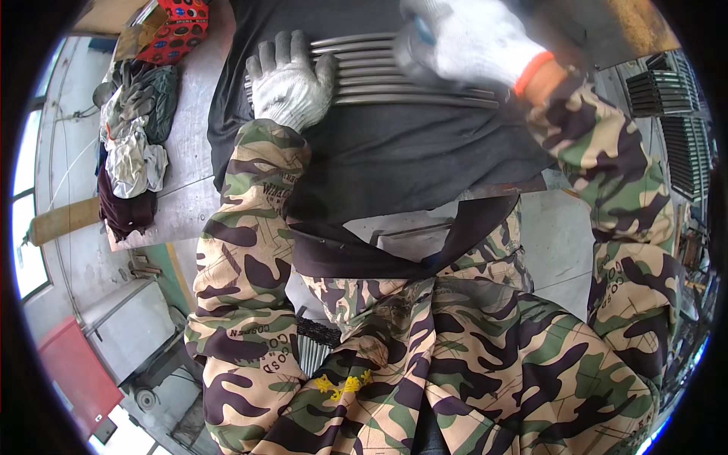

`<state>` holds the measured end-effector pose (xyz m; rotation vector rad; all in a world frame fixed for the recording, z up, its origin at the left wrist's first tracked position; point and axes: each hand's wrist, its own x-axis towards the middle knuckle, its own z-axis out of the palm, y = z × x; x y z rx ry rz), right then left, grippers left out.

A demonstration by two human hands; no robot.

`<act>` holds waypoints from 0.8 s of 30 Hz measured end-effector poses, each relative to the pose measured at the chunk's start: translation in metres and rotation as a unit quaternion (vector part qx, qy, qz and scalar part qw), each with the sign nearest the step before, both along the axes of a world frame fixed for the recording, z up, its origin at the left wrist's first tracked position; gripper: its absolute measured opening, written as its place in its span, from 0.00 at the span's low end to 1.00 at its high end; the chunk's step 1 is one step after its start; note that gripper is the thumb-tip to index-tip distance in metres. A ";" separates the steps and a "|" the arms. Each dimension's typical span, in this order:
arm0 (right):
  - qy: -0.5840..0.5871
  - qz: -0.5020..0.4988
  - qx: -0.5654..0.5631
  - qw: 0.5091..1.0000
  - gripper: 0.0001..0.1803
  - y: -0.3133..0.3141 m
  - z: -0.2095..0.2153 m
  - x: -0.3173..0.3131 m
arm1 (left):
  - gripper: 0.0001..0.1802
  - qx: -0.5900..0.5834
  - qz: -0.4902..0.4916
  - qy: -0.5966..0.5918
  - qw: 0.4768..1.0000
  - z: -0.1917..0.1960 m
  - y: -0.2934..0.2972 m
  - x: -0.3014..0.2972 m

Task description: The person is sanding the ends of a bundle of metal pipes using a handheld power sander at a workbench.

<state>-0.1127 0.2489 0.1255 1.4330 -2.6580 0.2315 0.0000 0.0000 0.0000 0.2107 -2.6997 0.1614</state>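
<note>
Several dark, slim metal rods (371,73) lie side by side on a black cloth (394,155), running left to right. My left hand (292,83), in a white knit glove with grey-coated fingers, lies flat across their left ends with its fingers apart. Over the right part of the rods is my right hand (470,45), also gloved in white with an orange cuff. Its curled fingers are blurred by motion, and a small blue patch shows among them. What that hand grips is too smeared to make out. It covers part of the rods.
The cloth drapes over a metal-topped table (189,144). At the left edge hang used gloves and rags (135,144), with a red patterned box (178,30) behind them. Stacks of dark rods (667,91) stand at the far right. A red panel (78,371) is at lower left.
</note>
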 end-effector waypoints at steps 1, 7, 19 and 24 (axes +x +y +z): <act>-0.011 0.005 -0.008 1.000 0.14 -0.004 -0.004 0.005 | 0.32 0.009 0.010 -0.018 1.000 0.000 0.001 0.002; 0.006 0.017 -0.027 0.999 0.14 -0.004 -0.001 -0.004 | 0.32 0.048 0.013 -0.029 0.998 -0.006 0.013 0.001; 0.067 0.095 -0.073 0.991 0.16 -0.023 -0.005 0.012 | 0.32 0.005 0.030 -0.006 1.000 0.006 -0.001 -0.009; 0.020 0.055 -0.042 0.997 0.15 -0.033 -0.004 0.006 | 0.32 0.002 0.016 -0.019 1.000 0.003 0.000 -0.011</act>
